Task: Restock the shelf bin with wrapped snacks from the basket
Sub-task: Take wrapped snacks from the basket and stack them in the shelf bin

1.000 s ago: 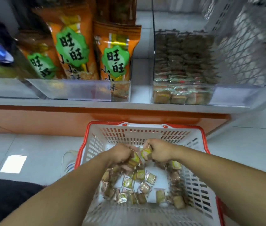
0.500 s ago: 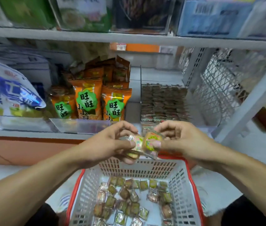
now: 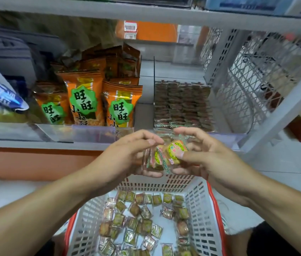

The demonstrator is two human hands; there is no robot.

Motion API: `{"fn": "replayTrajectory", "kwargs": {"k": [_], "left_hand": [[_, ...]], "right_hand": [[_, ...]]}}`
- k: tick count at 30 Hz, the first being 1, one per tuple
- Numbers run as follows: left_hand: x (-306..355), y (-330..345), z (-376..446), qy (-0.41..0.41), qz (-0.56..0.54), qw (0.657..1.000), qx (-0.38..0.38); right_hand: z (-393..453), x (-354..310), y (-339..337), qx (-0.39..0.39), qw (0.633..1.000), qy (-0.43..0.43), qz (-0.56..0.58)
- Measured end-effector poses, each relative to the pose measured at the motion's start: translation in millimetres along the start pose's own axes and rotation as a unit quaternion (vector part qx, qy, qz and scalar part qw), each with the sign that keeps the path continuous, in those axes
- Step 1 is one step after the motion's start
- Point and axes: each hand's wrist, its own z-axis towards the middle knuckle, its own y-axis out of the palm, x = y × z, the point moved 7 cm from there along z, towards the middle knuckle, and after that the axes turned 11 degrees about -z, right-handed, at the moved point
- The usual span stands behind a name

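Both hands meet above the far rim of the basket (image 3: 197, 196), a white slotted plastic one with a red rim standing on the pale tiled floor (image 3: 284, 163). The left hand (image 3: 125, 157) and the right hand (image 3: 206, 156) together hold a small stack of wrapped snacks (image 3: 166, 156); the fingers of each hand are curled round the stack from their own side, thumbs on top, with the right thumb pressing the top wrapper. More wrapped snacks (image 3: 140, 218) lie loose across the bottom of the basket.

Beyond the basket, past the hands, the clear shelf bin (image 3: 182, 106) sits on the lowest shelf (image 3: 40, 145), already packed with rows of the same brown wrapped pieces. On the shelf beyond the basket's left side stand orange snack bags (image 3: 83, 100) with green labels behind a clear front lip, and further left a blue-and-white bag (image 3: 0, 100). On the bin's right side a white wire mesh panel (image 3: 242, 85) closes the end of the shelving. An orange kick strip (image 3: 35, 163) runs under the shelf, down to the floor.
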Motion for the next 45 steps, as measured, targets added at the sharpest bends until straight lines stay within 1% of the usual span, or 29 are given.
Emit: {"fn": "replayTrajectory", "kwargs": {"k": [2, 4, 6, 10, 13, 15, 18, 22, 24, 26, 29, 32, 37, 45], "left_hand": [[-0.3, -1.7, -0.8, 0.007, 0.022, 1.0, -0.016], [1.4, -1.5, -1.8, 0.028, 0.094, 0.995, -0.032], [2.9, 2.0, -3.1, 0.042, 0.142, 0.988, -0.041], [2.2, 11.9, -6.5, 0.041, 0.16, 0.984, -0.063], [6.1, 10.6, -8.5, 0.06, 0.172, 0.983, -0.033], [10.1, 6.6, -8.1, 0.076, 0.157, 0.985, -0.001], [11.1, -1.0, -6.2, 0.08, 0.078, 0.993, 0.042], [6.1, -0.6, -4.0, 0.069, -0.013, 0.996, 0.048], [6.6, -2.2, -3.5, 0.079, -0.03, 0.994, 0.068], [8.2, -3.3, -3.1, 0.088, -0.029, 0.992, 0.081], [9.5, -0.9, -3.2, 0.085, -0.03, 0.993, 0.082], [8.7, 0.3, -4.3, 0.088, -0.015, 0.992, 0.093], [6.8, 4.5, -5.1, 0.089, 0.005, 0.99, 0.112], [3.2, 8.5, -2.2, 0.066, -0.017, 0.992, 0.102]], "right_hand": [[-1.7, -1.0, -2.6, 0.009, 1.0, -0.007, -0.004], [-2.9, 0.5, -6.2, 0.022, 1.0, -0.004, -0.016], [-3.4, 4.3, -8.3, 0.022, 0.999, 0.01, -0.043], [-4.7, 9.1, 0.0, -0.046, 0.997, 0.032, -0.057], [-5.8, 7.6, 2.1, -0.08, 0.995, 0.042, -0.045], [-7.1, 4.8, 3.6, -0.097, 0.994, 0.042, -0.031], [-7.1, 4.4, 3.9, -0.097, 0.994, 0.05, 0.012], [-7.3, 4.9, 5.6, -0.097, 0.981, 0.079, 0.145], [-6.7, 2.6, 3.5, -0.085, 0.977, 0.078, 0.18], [-5.3, 1.4, -0.4, -0.056, 0.981, 0.069, 0.172], [-5.2, 5.6, -3.5, -0.007, 0.991, 0.061, 0.118], [-6.4, 11.2, -2.3, 0.018, 0.994, 0.054, 0.098], [-9.3, 14.7, 5.8, 0.019, 0.994, 0.048, 0.097], [-7.1, 12.5, 3.2, 0.027, 0.995, 0.017, 0.09]]}}
